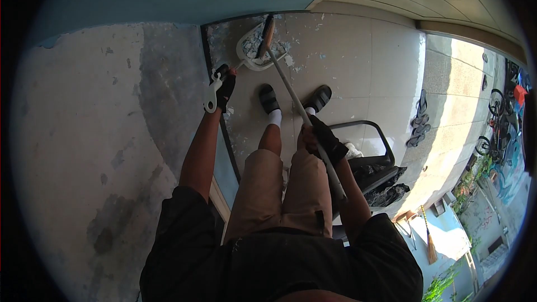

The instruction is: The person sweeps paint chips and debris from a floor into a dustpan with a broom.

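My left hand (225, 88), in a black fingerless glove, is closed around the handle of a white dustpan (262, 68); the handle's white end sticks out beyond the fingers. Pale flakes, like chipped paint (253, 43), lie in the pan, which rests on the tiles near the wall corner. My right hand (326, 141), also gloved, grips the long grey pole of a broom (292, 90). The broom's orange head (268, 34) is over the dustpan, its dark bristles among the flakes.
More flakes lie scattered on the tiled floor (341, 61). Beside my right leg stands a dark-framed chair (386, 140) with black plastic bags (389, 194). Several sandals (419, 120) lie outside at the floor's edge. A patchy wall (100, 106) rises on the left; bicycles (495, 112) are farther right.
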### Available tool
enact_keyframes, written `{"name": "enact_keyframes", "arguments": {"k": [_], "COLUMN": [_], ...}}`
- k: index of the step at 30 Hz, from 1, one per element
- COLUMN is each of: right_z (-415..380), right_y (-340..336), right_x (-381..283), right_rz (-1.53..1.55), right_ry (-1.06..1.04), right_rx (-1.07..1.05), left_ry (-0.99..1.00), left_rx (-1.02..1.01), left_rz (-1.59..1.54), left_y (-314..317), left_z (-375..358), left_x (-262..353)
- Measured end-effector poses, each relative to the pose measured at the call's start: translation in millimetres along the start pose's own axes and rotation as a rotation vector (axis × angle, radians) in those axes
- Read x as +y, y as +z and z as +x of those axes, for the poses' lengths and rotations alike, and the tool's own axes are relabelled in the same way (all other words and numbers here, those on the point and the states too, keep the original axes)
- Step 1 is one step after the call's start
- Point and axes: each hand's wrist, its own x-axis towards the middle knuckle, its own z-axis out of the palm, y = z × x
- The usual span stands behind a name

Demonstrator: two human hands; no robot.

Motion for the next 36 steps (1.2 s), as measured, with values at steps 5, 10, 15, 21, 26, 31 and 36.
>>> {"name": "enact_keyframes", "arguments": {"k": [5, 10, 15, 21, 26, 31, 36], "right_z": [56, 39, -14, -37, -47, -51, -54], "right_y": [-34, -2, 12, -27, -67, -84, -97], "right_x": [-14, -10, -7, -8, -16, -16, -12], "right_rz": [-0.222, -0.425, -0.318, -0.465, -0.43, -0.322, -0.306], "right_ry": [0.041, 0.068, -0.05, -0.108, -0.096, -0.117, -0.103], "right_rx": [0.123, 0.324, 0.267, 0.478, 0.502, 0.568, 0.498], "left_ry": [0.029, 0.172, 0.053, 0.033, 0.13, 0.085, 0.061], "left_rx": [0.106, 0.061, 0.219, 0.309, 0.622, 0.469, 0.556], "left_rz": [-0.007, 0.393, 0.464, 0.475, 0.37, 0.426, 0.372], "left_y": [15, 13, 22, 37, 32, 45, 36], "left_z": [-8, -7, -18, -37, -51, -62, -69], "left_x": [20, 28, 45, 53, 40, 55, 61]}}
